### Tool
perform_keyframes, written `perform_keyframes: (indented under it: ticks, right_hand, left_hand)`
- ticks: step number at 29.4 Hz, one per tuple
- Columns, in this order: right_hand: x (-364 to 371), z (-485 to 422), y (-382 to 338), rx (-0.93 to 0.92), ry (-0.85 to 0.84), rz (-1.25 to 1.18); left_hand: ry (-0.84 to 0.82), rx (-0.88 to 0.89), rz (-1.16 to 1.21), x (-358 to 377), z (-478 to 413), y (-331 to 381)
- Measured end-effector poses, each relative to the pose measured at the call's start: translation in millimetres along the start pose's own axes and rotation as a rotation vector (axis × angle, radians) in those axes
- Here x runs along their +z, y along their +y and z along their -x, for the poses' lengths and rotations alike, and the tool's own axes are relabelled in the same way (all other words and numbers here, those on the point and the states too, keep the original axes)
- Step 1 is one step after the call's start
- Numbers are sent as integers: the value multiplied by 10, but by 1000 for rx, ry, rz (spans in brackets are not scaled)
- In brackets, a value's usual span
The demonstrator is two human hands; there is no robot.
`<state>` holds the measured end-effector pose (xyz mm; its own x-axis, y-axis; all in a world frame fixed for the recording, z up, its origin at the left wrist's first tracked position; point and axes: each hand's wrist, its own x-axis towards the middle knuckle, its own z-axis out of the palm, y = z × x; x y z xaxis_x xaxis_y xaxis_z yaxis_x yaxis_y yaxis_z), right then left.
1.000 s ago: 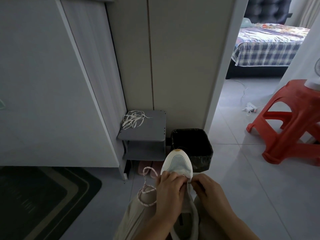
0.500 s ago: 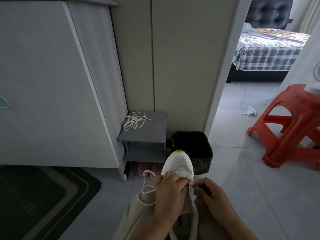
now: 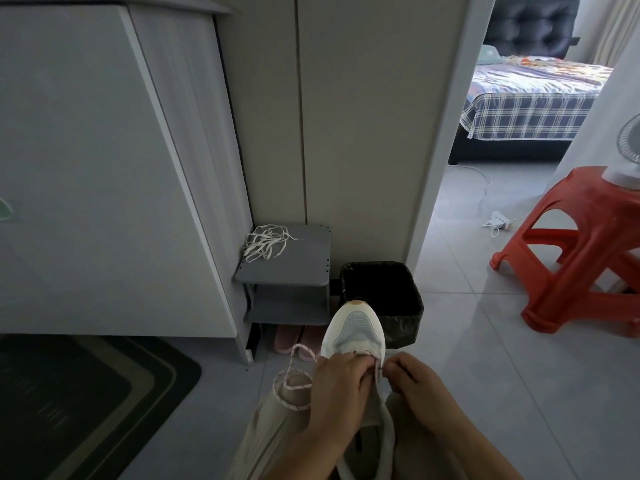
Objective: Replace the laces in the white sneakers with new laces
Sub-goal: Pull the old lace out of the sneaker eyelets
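Together — curled fingers of left hand [image 3: 341, 386] grip the sneaker [image 3: 354, 327], those of right hand [image 3: 420, 391] pinch the lace [image 3: 297, 380].

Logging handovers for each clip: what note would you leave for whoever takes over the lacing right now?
Left hand grips the white sneaker, toe pointing away.
Right hand pinches one end of the pink-flecked lace beside the front eyelets; the rest loops out to the left.
Done: old white laces lie on the grey shelf.
Left: lacing above the front eyelets; second sneaker not in view.
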<state>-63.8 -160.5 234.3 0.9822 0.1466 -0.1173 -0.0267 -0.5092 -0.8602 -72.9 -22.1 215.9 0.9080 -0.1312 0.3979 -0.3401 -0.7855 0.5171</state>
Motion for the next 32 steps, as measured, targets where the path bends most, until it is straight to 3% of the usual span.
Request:
perform_keyframes:
  ticks: [7, 11, 16, 19, 21, 25, 30, 32]
  right_hand:
    - [26, 7, -12, -15, -17, 38]
    - [8, 64, -24, -54, -20, 12]
    - [-25, 124, 24, -119, 45, 15]
    - [89, 173, 112, -221, 194, 214]
    - [160, 190, 171, -253, 230, 280]
    - [113, 151, 98, -140, 132, 199]
    - [139, 132, 36, 15, 9, 195]
    - [173, 153, 29, 59, 30, 234]
  left_hand:
    - [-33, -56, -85, -144, 120, 121]
    - [-172, -117, -153, -215, 129, 317]
    - [-123, -176, -27, -104, 112, 279]
    - [-53, -233, 51, -23, 226, 237]
    - [-5, -172, 9, 70, 280, 245]
    - [61, -52, -89, 126, 287, 215]
    - [-159, -9, -269, 220, 400, 46]
    - [-142, 24, -329, 250, 548, -9]
